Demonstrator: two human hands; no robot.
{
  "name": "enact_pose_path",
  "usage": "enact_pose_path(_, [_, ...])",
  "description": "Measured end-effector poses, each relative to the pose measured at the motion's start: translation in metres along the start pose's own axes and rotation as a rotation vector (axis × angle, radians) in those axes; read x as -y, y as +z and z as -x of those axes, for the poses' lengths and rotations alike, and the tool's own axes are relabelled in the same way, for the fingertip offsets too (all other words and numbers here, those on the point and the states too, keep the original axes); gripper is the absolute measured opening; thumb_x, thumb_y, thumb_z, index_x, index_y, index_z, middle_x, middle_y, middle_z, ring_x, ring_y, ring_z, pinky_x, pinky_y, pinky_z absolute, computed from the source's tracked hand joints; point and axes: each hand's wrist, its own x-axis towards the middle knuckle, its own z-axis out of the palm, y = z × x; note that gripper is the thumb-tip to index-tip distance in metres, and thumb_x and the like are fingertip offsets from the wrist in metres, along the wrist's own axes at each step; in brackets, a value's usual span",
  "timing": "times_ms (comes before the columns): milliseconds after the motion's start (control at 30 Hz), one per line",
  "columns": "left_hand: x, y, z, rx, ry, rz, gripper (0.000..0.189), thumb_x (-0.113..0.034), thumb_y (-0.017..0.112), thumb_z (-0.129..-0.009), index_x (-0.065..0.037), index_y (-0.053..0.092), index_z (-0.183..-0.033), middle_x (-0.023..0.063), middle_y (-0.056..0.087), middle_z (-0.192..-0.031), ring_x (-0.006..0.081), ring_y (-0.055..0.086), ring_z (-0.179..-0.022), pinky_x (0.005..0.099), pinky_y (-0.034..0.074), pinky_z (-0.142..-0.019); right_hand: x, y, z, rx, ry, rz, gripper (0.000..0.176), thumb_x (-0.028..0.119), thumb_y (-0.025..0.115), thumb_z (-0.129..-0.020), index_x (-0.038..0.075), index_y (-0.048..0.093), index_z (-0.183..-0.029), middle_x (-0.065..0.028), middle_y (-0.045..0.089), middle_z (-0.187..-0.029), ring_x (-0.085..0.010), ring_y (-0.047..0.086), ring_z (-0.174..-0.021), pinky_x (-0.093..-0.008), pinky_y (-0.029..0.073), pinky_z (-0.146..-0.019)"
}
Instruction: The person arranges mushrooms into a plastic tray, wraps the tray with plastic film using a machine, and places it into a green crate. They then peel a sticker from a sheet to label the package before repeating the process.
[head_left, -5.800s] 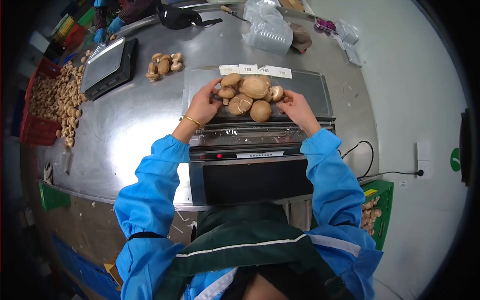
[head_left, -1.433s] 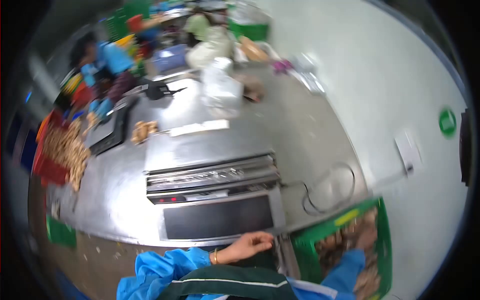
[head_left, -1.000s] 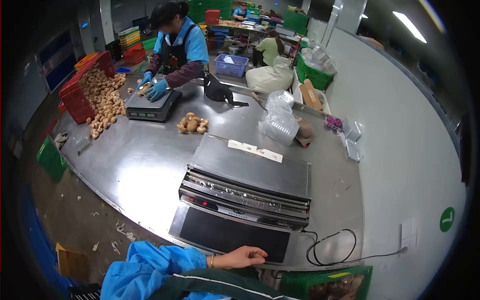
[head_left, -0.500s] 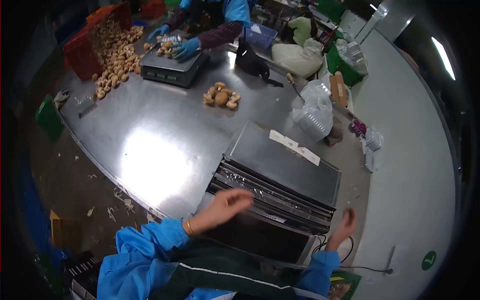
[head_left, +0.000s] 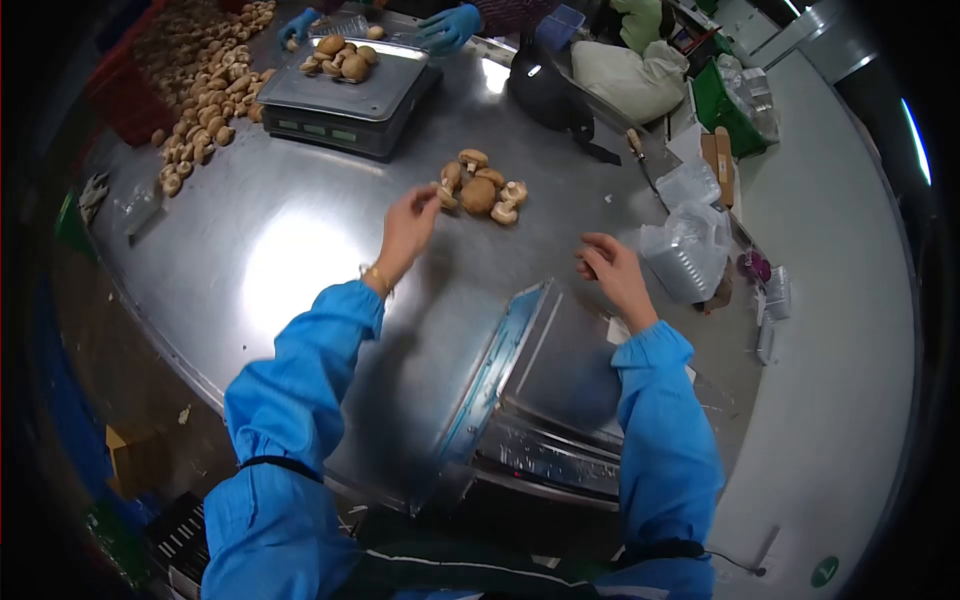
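A small pile of brown-capped mushrooms (head_left: 478, 194) with pale stems lies on the steel table (head_left: 290, 235). My left hand (head_left: 408, 228) is at the pile's left side, fingertips right at the leftmost mushroom, fingers loosely curved and apart. To the right of the pile, my right hand (head_left: 612, 272) hovers over the table with bent, spread fingers and nothing in it. Below both hands sits a film wrapping machine (head_left: 570, 375) with a flat metal top, partly covered by my right sleeve. Clear plastic trays (head_left: 690, 250) are stacked to the right of my right hand.
At the back left, a scale (head_left: 350, 100) carries several mushrooms beside a large heap (head_left: 215, 95) spilling from a red crate (head_left: 125, 90). A co-worker's blue-gloved hand (head_left: 450, 28) is near the scale. A wooden-handled tool (head_left: 640, 155) and a white sack (head_left: 630, 78) lie back right.
Both my hands have moved forward from the machine, the left one up to the mushroom pile. The co-worker's gloved hand has come off the mushrooms on the scale. The view has shifted.
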Motion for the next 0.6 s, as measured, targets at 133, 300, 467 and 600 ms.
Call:
enact_pose_path(133, [0.012,0.018,-0.098,-0.067,0.346,-0.276,0.038,-0.022,0.059,-0.088,0.000,0.056,-0.118,0.0170,0.062,-0.111,0.0257,0.061,-0.099,0.0338,0.049,-0.082,-0.026,0.030,-0.074,0.109,0.091,0.184,0.035,0.010,0.056,-0.085,-0.007,0.056,-0.116,-0.0109,0.065,-0.087,-0.0137,0.062,-0.070,-0.0255,0.050,-0.064])
enact_pose_path(300, [0.022,0.051,-0.162,0.153,0.225,-0.578,0.056,-0.043,0.061,-0.081,-0.002,0.058,-0.119,0.0191,0.064,-0.107,0.0321,0.060,-0.101,0.0361,0.048,-0.086,-0.067,0.060,-0.141,0.135,0.177,0.365,0.039,0.010,0.056,-0.084,-0.008,0.054,-0.118,-0.0126,0.065,-0.083,-0.0166,0.064,-0.066,-0.0272,0.051,-0.061])
enact_pose_path(467, [0.016,0.056,-0.169,0.384,0.078,-0.583,0.060,-0.047,0.067,-0.074,-0.002,0.063,-0.114,0.0169,0.067,-0.100,0.0305,0.064,-0.094,0.0347,0.049,-0.085,-0.066,0.080,-0.156,0.179,0.301,0.278,0.042,0.010,0.057,-0.085,-0.008,0.050,-0.122,-0.0126,0.063,-0.079,-0.0171,0.064,-0.065,-0.0284,0.051,-0.055])
enact_pose_path(600, [0.008,0.049,-0.150,0.113,0.172,-0.276,0.052,-0.041,0.070,-0.069,-0.004,0.067,-0.106,0.0159,0.068,-0.097,0.0290,0.065,-0.089,0.0341,0.050,-0.081,-0.066,0.083,-0.153,0.169,0.360,0.228,0.044,0.006,0.055,-0.087,-0.006,0.045,-0.128,-0.0071,0.060,-0.078,-0.0110,0.060,-0.065,-0.0222,0.050,-0.056])
